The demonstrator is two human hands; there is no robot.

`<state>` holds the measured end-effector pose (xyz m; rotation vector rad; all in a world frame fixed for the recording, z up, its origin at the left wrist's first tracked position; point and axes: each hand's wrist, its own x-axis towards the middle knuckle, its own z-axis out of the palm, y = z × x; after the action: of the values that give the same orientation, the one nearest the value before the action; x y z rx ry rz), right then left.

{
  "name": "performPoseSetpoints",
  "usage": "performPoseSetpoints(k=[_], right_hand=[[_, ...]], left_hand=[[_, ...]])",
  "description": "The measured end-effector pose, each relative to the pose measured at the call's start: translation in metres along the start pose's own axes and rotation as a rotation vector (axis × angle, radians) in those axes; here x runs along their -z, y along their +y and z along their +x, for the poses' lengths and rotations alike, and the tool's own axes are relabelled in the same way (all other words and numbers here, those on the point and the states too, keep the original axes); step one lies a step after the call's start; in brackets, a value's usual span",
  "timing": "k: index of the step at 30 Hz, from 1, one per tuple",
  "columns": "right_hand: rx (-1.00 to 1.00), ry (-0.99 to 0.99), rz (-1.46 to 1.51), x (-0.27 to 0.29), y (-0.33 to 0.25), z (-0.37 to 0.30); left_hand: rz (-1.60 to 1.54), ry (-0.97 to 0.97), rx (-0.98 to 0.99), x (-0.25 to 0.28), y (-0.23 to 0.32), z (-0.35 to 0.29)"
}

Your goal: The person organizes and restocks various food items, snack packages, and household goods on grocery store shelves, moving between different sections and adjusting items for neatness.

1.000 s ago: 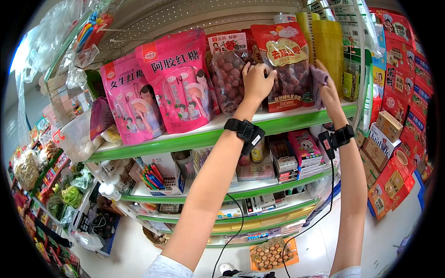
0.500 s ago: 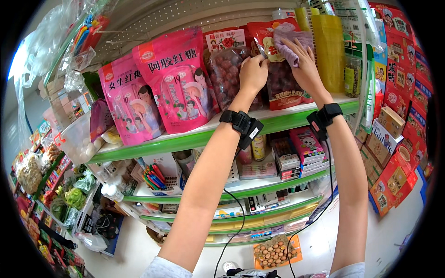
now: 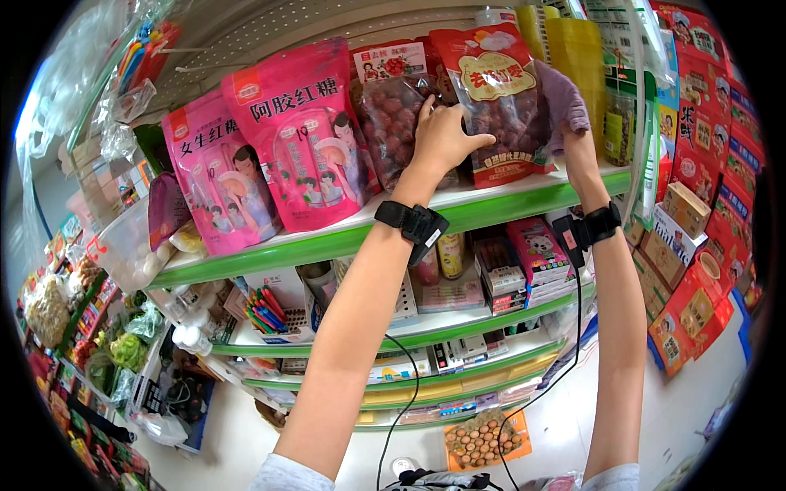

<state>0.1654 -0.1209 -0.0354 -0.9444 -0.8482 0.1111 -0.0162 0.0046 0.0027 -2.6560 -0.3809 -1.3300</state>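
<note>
My left hand [image 3: 443,141] is between two bags of dried red dates, its thumb stretched out against the right-hand bag [image 3: 496,112] and its other fingers over the edge of the left-hand bag [image 3: 391,123]. Those fingers are apart and grip nothing that I can see. At the right side of the red bag, my right hand [image 3: 580,155] has a purple cloth [image 3: 563,102]. Most of its fingers are hidden by the cloth. Both bags stand upright on the green-edged shelf [image 3: 491,206]. Two pink pouches [image 3: 299,135] lean to the left of them.
Right of the cloth stand a yellow roll [image 3: 580,57] and a jar with a green label [image 3: 620,135]. Lower shelves hold pens [image 3: 266,311] and small boxes [image 3: 536,245]. Eggs [image 3: 485,439] sit on the floor below. Black cables hang from both wrist straps. Red cartons [image 3: 704,176] are stacked at right.
My right hand has moved the cloth from the red bag's front to its right side. My left hand has loosened from the bag's edge and spread its fingers. The red bag's front shows more.
</note>
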Motion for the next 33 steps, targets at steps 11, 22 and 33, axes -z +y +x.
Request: performPoseSetpoints(k=[11,22,33], right_hand=[[-0.279,-0.263,-0.208,0.011,-0.014,0.009],[0.092,-0.147,-0.143,-0.014,-0.013,0.026],[0.221,-0.009,-0.401,-0.021,-0.013,0.03]], left_hand=[[-0.011,0.04,-0.008,-0.003,-0.007,-0.006],[0.009,0.113,-0.008,-0.005,0.007,-0.014],[0.019,0.135,-0.003,-0.007,0.01,-0.019]])
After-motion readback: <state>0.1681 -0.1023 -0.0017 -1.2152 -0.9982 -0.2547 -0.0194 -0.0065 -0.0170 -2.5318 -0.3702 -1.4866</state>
